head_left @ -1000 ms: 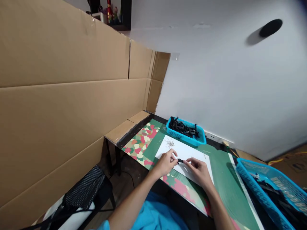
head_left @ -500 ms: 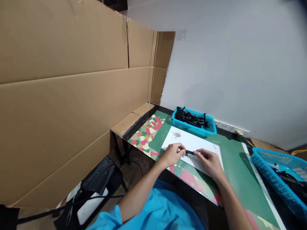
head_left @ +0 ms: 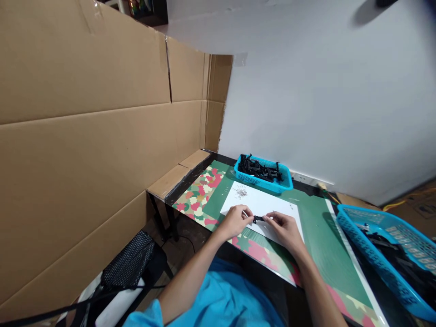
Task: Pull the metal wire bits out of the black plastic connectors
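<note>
A small black part [head_left: 259,218] is held between my hands above the white sheet [head_left: 269,202]. My left hand [head_left: 238,220] pinches at its left end, thumb and fingers pressed together. The right end is gripped by the fingertips of my right hand [head_left: 283,227]. A scatter of tiny metallic pieces [head_left: 241,192] lies on the sheet's left part, beyond my left hand. A few more tiny bits rest near its far right corner.
Behind the sheet stands a blue basket [head_left: 284,187] of black parts. A larger blue basket [head_left: 368,245] with black parts is at the right. Cardboard panels [head_left: 102,150] rise at the left; a power strip [head_left: 303,179] lies along the wall.
The camera view has shifted, so the table and baskets appear farther left. Both hands still hold the black part, with little visible change in their grip.
</note>
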The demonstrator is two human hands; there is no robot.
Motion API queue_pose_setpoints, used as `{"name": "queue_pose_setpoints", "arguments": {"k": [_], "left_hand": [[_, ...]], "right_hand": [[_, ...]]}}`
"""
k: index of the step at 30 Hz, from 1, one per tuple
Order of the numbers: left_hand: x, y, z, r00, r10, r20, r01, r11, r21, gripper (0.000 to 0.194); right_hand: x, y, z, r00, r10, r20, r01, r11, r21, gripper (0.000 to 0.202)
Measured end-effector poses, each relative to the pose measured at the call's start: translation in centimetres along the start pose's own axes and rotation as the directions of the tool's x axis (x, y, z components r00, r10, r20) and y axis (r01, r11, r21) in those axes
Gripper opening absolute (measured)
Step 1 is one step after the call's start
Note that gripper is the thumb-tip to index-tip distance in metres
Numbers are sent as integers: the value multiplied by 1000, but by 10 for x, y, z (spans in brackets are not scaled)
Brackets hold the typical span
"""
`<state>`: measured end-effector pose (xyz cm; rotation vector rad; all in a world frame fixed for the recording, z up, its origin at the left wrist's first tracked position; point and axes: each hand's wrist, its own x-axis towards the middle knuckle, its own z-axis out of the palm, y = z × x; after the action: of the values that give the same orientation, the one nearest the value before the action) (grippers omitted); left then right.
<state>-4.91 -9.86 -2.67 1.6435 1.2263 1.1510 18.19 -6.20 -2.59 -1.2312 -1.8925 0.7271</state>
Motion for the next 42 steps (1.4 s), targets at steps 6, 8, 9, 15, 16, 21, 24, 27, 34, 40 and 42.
{"name": "queue_pose_setpoints", "arguments": {"k": [6,8,9,15,16,21,24,27,34,40,42], "left_hand": [[-1,0,0,1000,-7,-5,7,1000,8,17],[-1,-1,0,1000,-3,-7,4,1000,11,17],[-1,-1,0,1000,-1,-7,1,1000,13,16],[1,-2,-1,1000,19,-6,-19,1000,11,18],[1,-2,-1,1000,23,-3,-23,1000,8,19],[2,-1,-2,999,26,28,-26,1000,-12,25],[3,0,-3,998,30,55,-30,1000,-3,27],[2,1,-4,996,37,83,-39,999,24,31],[-1,3,-5,994,42,98,-49,996,72,26],[2,-4,-2,996,40,80,-44,998,40,22],[4,-8,0,998,34,55,-35,999,19,25]], "right_hand": [[0,-2,0,1000,0,18,-1,1000,26,52],[0,-2,0,1000,-2,17,1,999,34,53],[0,-2,0,1000,-3,14,3,999,37,53],[1,-1,2,999,-9,-31,10,999,43,52],[1,-1,2,999,-7,-37,9,999,42,52],[1,2,2,999,9,-46,-6,999,51,51],[0,1,3,999,17,-47,-14,998,64,50],[0,-1,3,998,19,-52,-15,996,84,49],[-1,-4,0,1000,-1,-12,3,990,143,44],[0,-4,1,1000,4,-7,-2,980,198,46],[1,-2,2,999,15,-45,-5,976,220,47]]}}
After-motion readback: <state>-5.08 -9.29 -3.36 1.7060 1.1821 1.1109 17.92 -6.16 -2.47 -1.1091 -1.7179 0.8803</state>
